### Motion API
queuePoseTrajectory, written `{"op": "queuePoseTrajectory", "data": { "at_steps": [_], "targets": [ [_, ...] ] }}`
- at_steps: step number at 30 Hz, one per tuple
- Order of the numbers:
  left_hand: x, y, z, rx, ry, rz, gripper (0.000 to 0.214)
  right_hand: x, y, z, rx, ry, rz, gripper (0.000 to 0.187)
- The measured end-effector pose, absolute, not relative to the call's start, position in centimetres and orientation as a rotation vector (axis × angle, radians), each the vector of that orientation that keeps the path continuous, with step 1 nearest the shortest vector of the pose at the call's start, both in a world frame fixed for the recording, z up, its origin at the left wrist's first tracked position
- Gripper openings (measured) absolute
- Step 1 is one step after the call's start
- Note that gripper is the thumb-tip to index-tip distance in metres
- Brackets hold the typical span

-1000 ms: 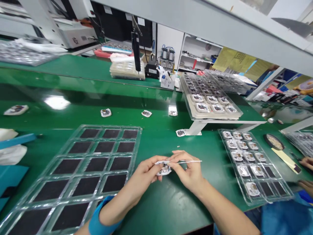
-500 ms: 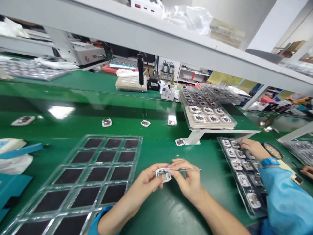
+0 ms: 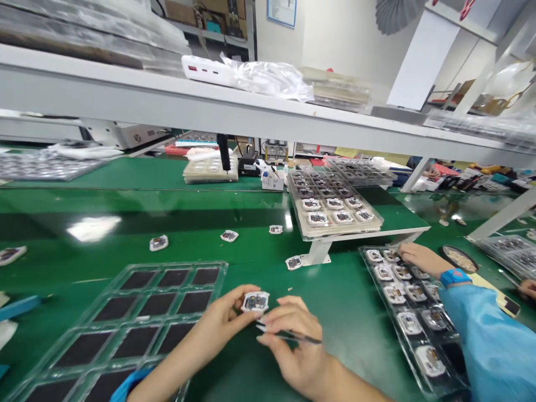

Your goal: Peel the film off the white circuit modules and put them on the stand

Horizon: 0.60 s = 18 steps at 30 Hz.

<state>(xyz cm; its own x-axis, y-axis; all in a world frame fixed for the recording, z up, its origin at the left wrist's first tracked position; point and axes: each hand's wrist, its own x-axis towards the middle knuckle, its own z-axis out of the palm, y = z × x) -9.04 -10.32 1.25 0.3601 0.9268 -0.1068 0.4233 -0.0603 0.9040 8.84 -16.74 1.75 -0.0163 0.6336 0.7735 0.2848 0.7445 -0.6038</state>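
Observation:
My left hand [image 3: 221,318] pinches a small white square part [image 3: 255,302] with a dark circuit face, held just above the green bench. My right hand [image 3: 293,346] sits beside it, fingers closed round thin metal tweezers [image 3: 293,334] that point right; the tips are off the part. An empty clear plastic tray [image 3: 125,329] with dark square pockets lies to the left of my hands. Several loose parts of the same kind, one of them [image 3: 158,243] at the left, lie on the green belt beyond.
A co-worker's hand [image 3: 419,258] in a blue sleeve with a blue watch rests on a tray of parts [image 3: 419,312] at the right. A stack of filled trays [image 3: 335,209] stands on a raised white stand. A grey shelf [image 3: 209,106] runs overhead.
The view tilted up. My right hand drew the tweezers away from the part and lowered. My left hand turned the part face-up. The co-worker's arm came in over the right tray.

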Motion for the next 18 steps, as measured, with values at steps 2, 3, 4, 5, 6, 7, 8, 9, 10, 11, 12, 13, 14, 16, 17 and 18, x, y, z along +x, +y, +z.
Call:
{"op": "queuePoseTrajectory", "data": {
  "at_steps": [2, 3, 4, 5, 6, 7, 8, 9, 10, 11, 12, 13, 14, 16, 17, 18],
  "targets": [
    [-8.8, -7.3, 1.4, 1.920, 1.423, 0.604, 0.043, 8.6, -16.8, 1.6, -0.743, -1.634, 0.310, 0.004],
    [-8.4, -5.7, 1.4, 1.977, 1.477, 0.598, 0.043, 8.5, -16.8, 1.5, -0.740, -1.646, 0.301, 0.005],
    [-7.8, -3.9, 1.4, 2.002, 1.506, 0.590, 0.043, 8.5, -16.7, 1.4, -0.738, -1.658, 0.293, 0.006],
    [-7.1, -2.3, 1.3, 2.013, 1.525, 0.579, 0.044, 8.4, -16.6, 1.2, -0.735, -1.669, 0.284, 0.007],
    [-6.1, -0.7, 1.2, 2.018, 1.541, 0.562, 0.044, 8.4, -16.5, 1.0, -0.733, -1.678, 0.275, 0.008],
    [-5.0, 0.8, 1.0, 2.025, 1.549, 0.544, 0.042, 8.4, -16.4, 0.8, -0.732, -1.685, 0.264, 0.009],
    [-3.7, 2.1, 0.8, 2.034, 1.550, 0.530, 0.038, 8.4, -16.2, 0.5, -0.733, -1.689, 0.251, 0.009],
    [-2.4, 3.1, 0.5, 2.044, 1.540, 0.515, 0.034, 8.5, -16.0, 0.3, -0.736, -1.693, 0.239, 0.010],
    [-1.0, 4.0, 0.2, 2.055, 1.522, 0.502, 0.031, 8.5, -15.9, 0.1, -0.739, -1.696, 0.229, 0.010],
    [0.4, 4.7, -0.1, 2.068, 1.494, 0.494, 0.030, 8.5, -15.7, -0.2, -0.743, -1.697, 0.223, 0.011],
    [1.7, 5.2, -0.4, 2.081, 1.460, 0.491, 0.030, 8.4, -15.6, -0.4, -0.745, -1.695, 0.219, 0.011],
    [2.9, 5.5, -0.6, 2.094, 1.423, 0.493, 0.031, 8.4, -15.5, -0.7, -0.749, -1.690, 0.220, 0.011],
    [3.8, 5.6, -0.8, 2.108, 1.385, 0.498, 0.033, 8.3, -15.4, -0.9, -0.757, -1.687, 0.228, 0.012],
    [4.7, 5.6, -1.0, 2.131, 1.322, 0.511, 0.033, 8.2, -15.4, -1.1, -0.778, -1.675, 0.253, 0.011],
    [4.8, 5.4, -1.0, 2.141, 1.299, 0.512, 0.033, 8.1, -15.4, -1.1, -0.786, -1.670, 0.265, 0.011],
    [4.5, 5.1, -1.0, 2.151, 1.281, 0.507, 0.031, 8.1, -15.5, -1.0, -0.792, -1.663, 0.274, 0.011]
  ]
}}
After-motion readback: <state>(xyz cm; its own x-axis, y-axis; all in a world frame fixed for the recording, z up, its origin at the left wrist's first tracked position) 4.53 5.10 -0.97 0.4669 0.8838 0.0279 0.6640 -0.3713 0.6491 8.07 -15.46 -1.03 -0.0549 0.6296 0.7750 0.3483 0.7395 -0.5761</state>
